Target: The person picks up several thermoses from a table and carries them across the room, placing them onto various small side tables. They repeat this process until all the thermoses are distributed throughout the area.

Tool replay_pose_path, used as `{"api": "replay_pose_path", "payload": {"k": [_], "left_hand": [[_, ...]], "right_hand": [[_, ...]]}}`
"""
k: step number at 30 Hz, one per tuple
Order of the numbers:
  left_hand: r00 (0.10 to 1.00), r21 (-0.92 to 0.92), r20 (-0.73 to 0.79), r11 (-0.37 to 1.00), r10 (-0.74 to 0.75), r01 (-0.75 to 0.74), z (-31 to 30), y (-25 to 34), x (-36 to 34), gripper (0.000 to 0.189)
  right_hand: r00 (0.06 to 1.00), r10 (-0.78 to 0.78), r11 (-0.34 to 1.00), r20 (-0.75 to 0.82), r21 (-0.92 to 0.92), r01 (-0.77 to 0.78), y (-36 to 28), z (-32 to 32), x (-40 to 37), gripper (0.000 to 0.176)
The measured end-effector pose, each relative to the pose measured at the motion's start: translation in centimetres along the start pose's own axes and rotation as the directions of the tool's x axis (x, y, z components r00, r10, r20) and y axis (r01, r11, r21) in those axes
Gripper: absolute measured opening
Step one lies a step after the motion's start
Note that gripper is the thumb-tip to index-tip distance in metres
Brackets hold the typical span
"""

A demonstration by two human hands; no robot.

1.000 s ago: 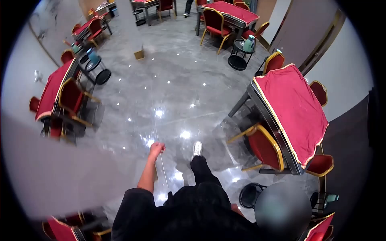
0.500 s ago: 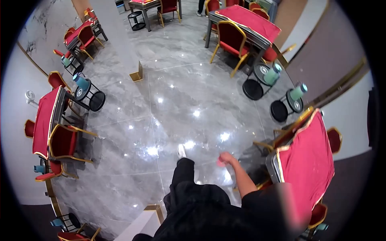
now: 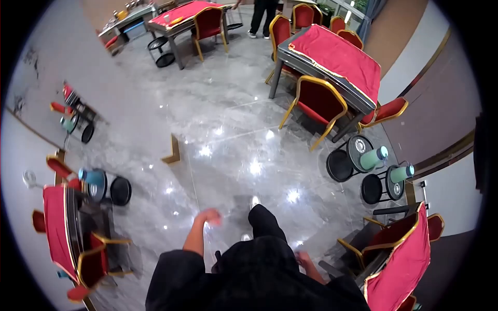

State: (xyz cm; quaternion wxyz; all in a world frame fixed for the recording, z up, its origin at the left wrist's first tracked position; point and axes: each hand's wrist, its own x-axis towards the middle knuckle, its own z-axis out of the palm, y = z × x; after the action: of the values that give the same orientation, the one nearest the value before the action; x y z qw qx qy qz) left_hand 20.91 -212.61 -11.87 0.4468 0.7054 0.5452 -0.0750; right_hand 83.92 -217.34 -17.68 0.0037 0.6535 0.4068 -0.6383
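Observation:
My left hand (image 3: pixel 210 216) hangs out in front over the shiny tiled floor, smeared by motion so its fingers do not show clearly. Low beside my right thigh is my right hand (image 3: pixel 302 256), small and blurred in the view. I cannot tell whether it holds anything. My dark trouser leg (image 3: pixel 267 223) stretches forward, with a white shoe (image 3: pixel 254 201) at its end on the grey floor (image 3: pixel 233 150).
Tables with red cloths, such as the far right table (image 3: pixel 337 59), stand around with red chairs (image 3: pixel 321 103). Round black side stands (image 3: pixel 359 147) carry green flasks (image 3: pixel 373 158). A pillar's gold base (image 3: pixel 172 150) lies ahead left. A person (image 3: pixel 263 18) stands at the back.
I have moved forward, and the tables and side stands appear nearer and lower. My left hand has swung into view; my right hand has swung back toward my body. The person at the back shows more.

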Motion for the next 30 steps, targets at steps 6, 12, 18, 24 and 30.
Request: {"api": "replay_pose_path", "payload": {"k": [6,12,18,24,30], "left_hand": [[0.851,-0.819,-0.302,0.574,-0.429,-0.001,-35.7,-5.4,11.9,0.019],[0.869,-0.377,-0.147,0.839,-0.473,0.393,-24.8,-18.9,10.8,0.017],[0.641,-0.872,0.280,0.090,-0.715,0.482,-36.8,-21.6,14.7,0.019],[0.706,-0.934,0.044,0.222,-0.707,0.281,-58.5,-37.6,28.0,0.023],[0.751,-0.895,-0.371,0.427,-0.547,-0.131,-107.9,-48.8,51.0,0.018]], "right_hand": [[0.972,-0.112,0.968,0.208,0.246,0.059,-22.5,-1.6,-2.9,0.016],[1.000,0.029,0.987,0.010,-0.156,-0.027,-58.3,0.2,28.5,0.014],[0.855,-0.499,0.864,0.143,0.007,0.503,-109.9,4.9,49.6,0.020],[0.900,-0.428,0.900,0.084,0.129,0.416,-127.5,6.2,59.0,0.020],[0.959,-0.037,0.894,-0.280,0.420,0.157,-126.5,-0.6,62.3,0.020]]}}
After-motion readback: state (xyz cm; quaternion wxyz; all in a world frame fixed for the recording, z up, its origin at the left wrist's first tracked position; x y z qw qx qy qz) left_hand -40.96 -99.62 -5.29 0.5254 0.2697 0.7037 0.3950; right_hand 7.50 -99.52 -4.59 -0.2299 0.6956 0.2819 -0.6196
